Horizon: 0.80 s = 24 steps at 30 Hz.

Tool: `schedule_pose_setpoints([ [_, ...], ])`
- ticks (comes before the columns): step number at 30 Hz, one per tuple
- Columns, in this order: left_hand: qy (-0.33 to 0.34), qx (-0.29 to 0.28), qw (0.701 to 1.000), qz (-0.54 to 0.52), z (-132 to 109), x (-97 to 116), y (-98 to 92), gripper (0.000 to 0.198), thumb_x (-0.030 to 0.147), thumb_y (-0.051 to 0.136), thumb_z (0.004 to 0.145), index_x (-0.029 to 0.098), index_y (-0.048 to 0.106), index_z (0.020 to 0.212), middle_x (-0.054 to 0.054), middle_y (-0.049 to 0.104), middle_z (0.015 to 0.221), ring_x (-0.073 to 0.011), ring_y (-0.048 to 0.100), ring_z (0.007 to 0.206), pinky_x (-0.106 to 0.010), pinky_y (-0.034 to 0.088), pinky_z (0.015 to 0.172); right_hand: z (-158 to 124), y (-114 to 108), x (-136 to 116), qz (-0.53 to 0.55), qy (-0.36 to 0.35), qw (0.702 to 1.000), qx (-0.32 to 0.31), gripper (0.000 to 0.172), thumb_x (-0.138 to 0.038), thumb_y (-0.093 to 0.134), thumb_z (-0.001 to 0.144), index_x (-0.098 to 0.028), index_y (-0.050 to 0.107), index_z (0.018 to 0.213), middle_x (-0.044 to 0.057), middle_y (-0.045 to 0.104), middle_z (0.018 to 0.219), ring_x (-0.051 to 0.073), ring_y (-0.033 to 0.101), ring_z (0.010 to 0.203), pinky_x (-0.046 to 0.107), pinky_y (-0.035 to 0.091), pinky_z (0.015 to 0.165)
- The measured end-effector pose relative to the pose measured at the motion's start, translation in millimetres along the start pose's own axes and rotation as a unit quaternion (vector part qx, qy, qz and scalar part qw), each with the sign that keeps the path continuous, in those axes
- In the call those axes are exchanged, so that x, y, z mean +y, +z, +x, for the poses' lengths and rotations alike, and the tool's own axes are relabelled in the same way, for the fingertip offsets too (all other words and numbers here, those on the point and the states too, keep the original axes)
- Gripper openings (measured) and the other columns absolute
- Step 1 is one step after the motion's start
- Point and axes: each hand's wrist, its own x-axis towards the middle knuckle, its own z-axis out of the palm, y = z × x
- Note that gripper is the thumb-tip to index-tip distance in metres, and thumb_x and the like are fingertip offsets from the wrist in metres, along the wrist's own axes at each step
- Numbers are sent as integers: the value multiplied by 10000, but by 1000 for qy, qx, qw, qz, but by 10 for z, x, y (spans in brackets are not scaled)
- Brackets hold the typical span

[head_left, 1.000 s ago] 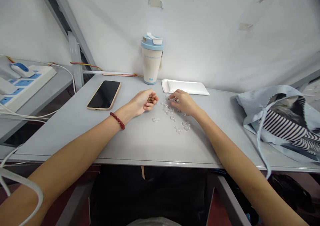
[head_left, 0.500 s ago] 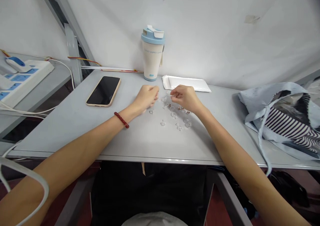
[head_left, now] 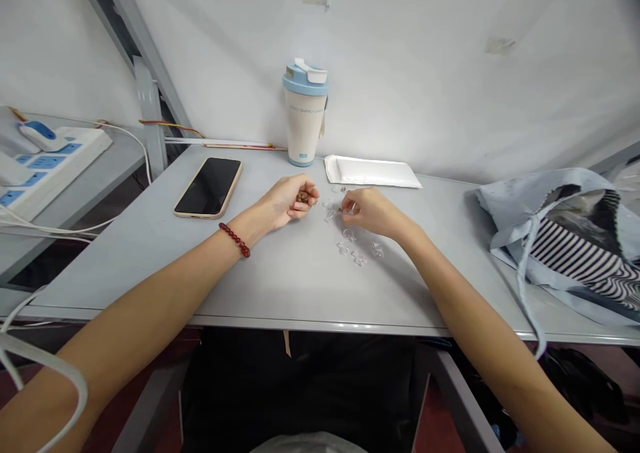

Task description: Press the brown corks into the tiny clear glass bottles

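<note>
My left hand (head_left: 289, 203) is curled around a small cluster of brown beads (head_left: 303, 197), with a red bead bracelet (head_left: 234, 239) on its wrist. My right hand (head_left: 373, 213) pinches toward a tiny brown bead (head_left: 341, 209) at its fingertips, close to the clear plastic pieces. These small transparent moulded pieces (head_left: 349, 235) lie scattered on the grey table (head_left: 280, 286) between and just below my hands. One piece (head_left: 329, 216) sits right beside my right fingertips, and others lie further toward me on the right. Any pieces under my right hand are hidden.
A black phone in a beige case (head_left: 209, 187) lies left of my hands. Behind them stand a cream and blue bottle (head_left: 305, 113) and a white padded envelope (head_left: 370, 171). A striped bag (head_left: 560, 239) lies at right; a power strip (head_left: 50, 149) sits at left.
My left hand has uncurled slightly and now shows the brown beads. My right hand has shifted toward me, and the clear pieces near it have changed position. The view has moved slightly.
</note>
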Motion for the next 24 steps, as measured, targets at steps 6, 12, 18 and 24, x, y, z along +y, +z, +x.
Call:
schedule_pose_setpoints([
  [6,3,-67,991,112,-45,-110,104,336,310,604,850,149,512,570,16,403,531,-17,225,354,-156,135,309,-27,-2,-104,160,-59,983,74,86,-244,670,756,-172,677,801,40,690,777,164,622,710,305,506,643],
  [12,70,-47,986,146,-25,-211,196,334,166,523,856,172,426,536,35,369,520,-21,233,366,-162,151,338,-45,-45,-121,181,-56,980,60,77,-189,637,741,-158,694,783,15,654,686,142,594,649,289,490,610],
  [18,145,37,976,158,11,-161,127,316,136,502,815,172,424,511,49,343,478,-23,240,361,-157,165,336,51,-40,150,69,-24,995,65,75,-136,612,716,-159,683,724,46,683,756,159,605,654,313,481,625],
  [24,59,-18,998,-19,-48,59,13,189,115,499,751,143,492,564,27,403,536,-16,247,359,-143,156,297,-6,-192,194,-1,-12,1000,5,155,-186,690,729,-177,709,882,82,686,923,199,617,782,305,462,622],
])
